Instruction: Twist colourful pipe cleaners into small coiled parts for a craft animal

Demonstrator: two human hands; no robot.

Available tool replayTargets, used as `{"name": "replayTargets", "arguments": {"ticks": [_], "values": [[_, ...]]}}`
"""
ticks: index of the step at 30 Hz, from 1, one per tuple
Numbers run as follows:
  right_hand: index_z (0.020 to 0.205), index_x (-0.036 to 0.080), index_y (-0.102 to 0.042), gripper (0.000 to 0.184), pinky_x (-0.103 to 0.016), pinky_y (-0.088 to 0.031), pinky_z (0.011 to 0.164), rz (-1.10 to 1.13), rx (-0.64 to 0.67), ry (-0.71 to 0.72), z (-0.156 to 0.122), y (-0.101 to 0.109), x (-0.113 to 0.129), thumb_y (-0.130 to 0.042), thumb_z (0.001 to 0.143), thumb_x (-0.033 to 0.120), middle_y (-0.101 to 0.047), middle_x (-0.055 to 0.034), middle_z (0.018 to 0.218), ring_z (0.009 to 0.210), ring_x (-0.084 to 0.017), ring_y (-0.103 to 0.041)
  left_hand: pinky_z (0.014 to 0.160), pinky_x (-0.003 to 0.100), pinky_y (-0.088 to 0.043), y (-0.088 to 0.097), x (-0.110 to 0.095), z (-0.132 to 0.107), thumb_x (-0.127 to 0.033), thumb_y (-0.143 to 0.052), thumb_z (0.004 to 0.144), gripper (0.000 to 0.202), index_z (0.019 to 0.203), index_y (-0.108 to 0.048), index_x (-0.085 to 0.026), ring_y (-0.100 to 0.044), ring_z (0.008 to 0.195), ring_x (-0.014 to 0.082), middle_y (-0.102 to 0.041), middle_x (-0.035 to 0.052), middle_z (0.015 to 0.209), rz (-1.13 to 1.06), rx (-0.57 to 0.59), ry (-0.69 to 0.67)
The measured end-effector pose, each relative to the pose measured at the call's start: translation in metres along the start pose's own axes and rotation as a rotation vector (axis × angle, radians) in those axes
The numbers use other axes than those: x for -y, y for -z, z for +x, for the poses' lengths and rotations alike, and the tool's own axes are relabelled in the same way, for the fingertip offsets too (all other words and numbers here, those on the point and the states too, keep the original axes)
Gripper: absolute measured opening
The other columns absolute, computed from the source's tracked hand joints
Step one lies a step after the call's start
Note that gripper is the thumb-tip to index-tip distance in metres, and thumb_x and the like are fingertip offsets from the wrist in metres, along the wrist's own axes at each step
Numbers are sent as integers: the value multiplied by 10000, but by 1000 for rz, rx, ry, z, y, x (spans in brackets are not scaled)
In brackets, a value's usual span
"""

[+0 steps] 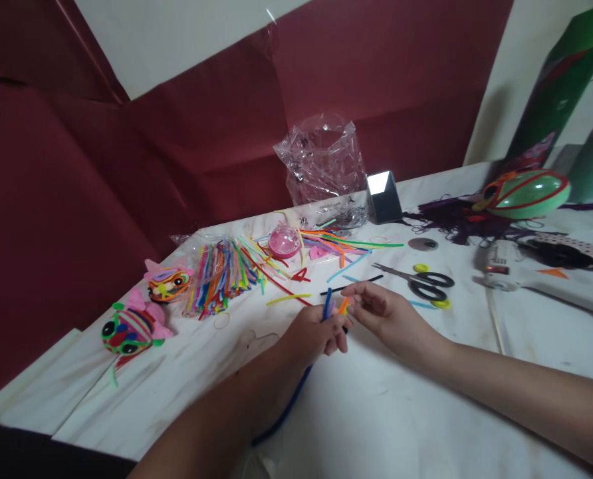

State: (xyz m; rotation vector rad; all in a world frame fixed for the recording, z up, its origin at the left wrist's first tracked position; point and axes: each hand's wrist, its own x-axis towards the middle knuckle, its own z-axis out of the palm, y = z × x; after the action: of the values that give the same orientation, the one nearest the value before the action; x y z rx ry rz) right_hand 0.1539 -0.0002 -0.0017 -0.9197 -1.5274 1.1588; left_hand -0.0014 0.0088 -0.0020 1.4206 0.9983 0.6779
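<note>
No word, brand or number can be read. On the clear plastic bag (326, 163) at the back edge of the desk (401, 406), small dark printed marks show, too small to make out. The white tool (546, 287) toward the desk's right edge bears 1 red and dark label (498, 269), too blurred to read; an orange triangle (553, 273) shows near its middle, and whether it is a printed sign cannot be told. On the green panel (558, 86), by the desk's back right corner, a small pale mark is likewise illegible.
</note>
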Motion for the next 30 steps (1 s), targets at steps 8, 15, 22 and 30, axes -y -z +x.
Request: {"name": "replayTargets", "arguments": {"ticks": [8, 15, 22, 30], "values": [[840, 184, -517, 214, -273, -415, 612, 39, -14, -51, 1, 1, 4, -540, 747, 375, -578, 5, 665, 622, -128, -531, 345, 189, -236, 0, -1, 0, -391, -478, 748, 292, 730, -559, -111, -347, 312, 44, -534, -12, 455, 29, 35, 2], [731, 147, -580, 238, -253, -387, 545, 378, 83, -233, 5, 1, 1, -669, 637, 347, -585, 5, 566, 520, -101, -501, 349, 185, -230, -1, 2, 1, -339, -480, 734, 241, 718, -555, -110, -342, 326, 38, -546, -8, 487, -14, -1, -59], [629, 181, -506, 262, -287, -434, 566, 293, 128, -125, -2, -2, 5, -570, 742, 409, -587, 15, 546, 508, -137, -574, 347, 185, -232, -1, 2, 0, -373, -456, 757, 278, 677, -535, -118, -341, 324, 42, -533, -9, 463, 31, 24, -11], [662, 189, -508, 280, -277, -420, 557, 101, 46, -95, -2, 0, 7, -511, 775, 445, -579, 14, 562, 525, -132, -556, 345, 190, -213, -4, -3, -3, -406, -465, 748, 300, 671, -522, -122, -331, 313, 44, -536, -1, 449, 16, 7, 17]]}}
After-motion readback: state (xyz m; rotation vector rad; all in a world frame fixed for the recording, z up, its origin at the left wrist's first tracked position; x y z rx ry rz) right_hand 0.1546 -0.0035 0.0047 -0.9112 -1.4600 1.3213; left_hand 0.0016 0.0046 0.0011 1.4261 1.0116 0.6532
